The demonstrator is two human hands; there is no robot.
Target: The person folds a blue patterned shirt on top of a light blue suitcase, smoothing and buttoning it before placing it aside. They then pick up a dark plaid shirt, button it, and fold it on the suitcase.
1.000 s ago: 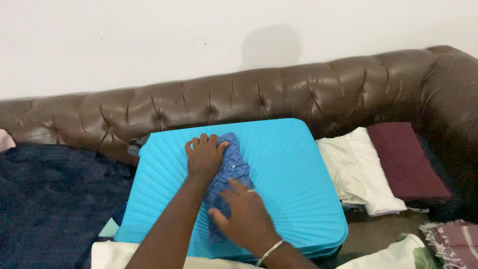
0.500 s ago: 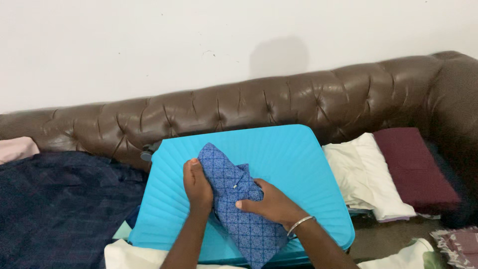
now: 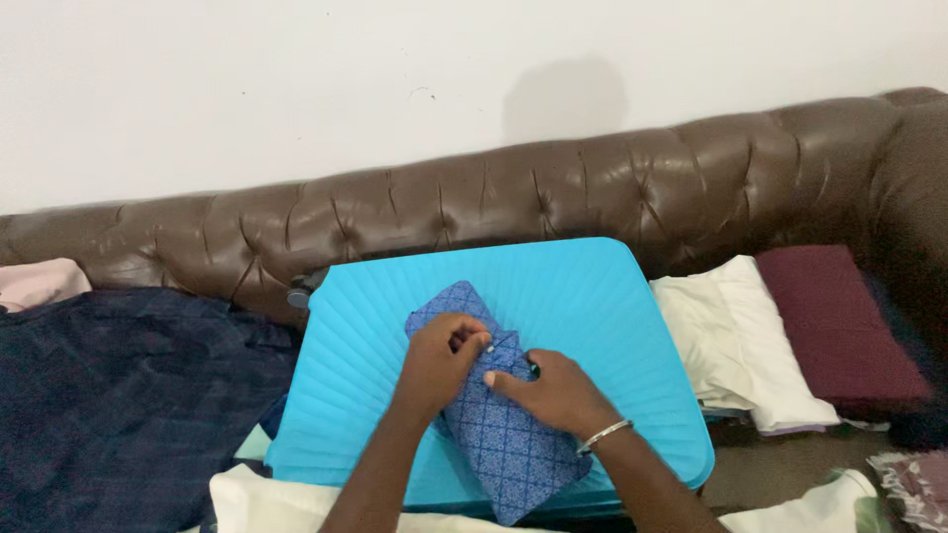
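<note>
Both hands pinch a folded blue patterned cloth (image 3: 484, 415): left hand (image 3: 439, 357) and right hand (image 3: 553, 390) each in a closed grip, cloth lying beneath them on a turquoise suitcase (image 3: 612, 326).

Plain white wall (image 3: 247, 89) behind a tufted brown leather sofa (image 3: 592, 188)

I see a blue diamond-patterned cloth (image 3: 494, 434) on the ribbed turquoise suitcase (image 3: 612, 326); right of the suitcase, cream (image 3: 731, 345) and maroon (image 3: 839, 321) folded clothes.
</note>
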